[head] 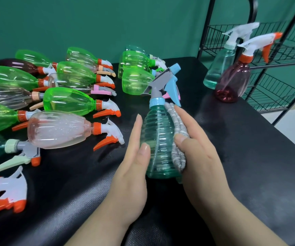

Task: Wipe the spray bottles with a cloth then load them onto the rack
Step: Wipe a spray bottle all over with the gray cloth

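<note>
Now the ribbed teal plastic spray bottle point(158, 139) stands up in the middle of the black table point(249, 166), left hand point(134, 167) flat against its left side, right hand point(196, 151) gripping a fuzzy grey cloth point(177, 139) on its right side.

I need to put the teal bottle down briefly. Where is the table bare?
Bare table lies right of the right hand holding the cloth, up to the maroon bottle and the table's edge. A narrower strip runs between the left hand and the pink bottle. The left side and back centre are crowded with lying bottles.
</note>
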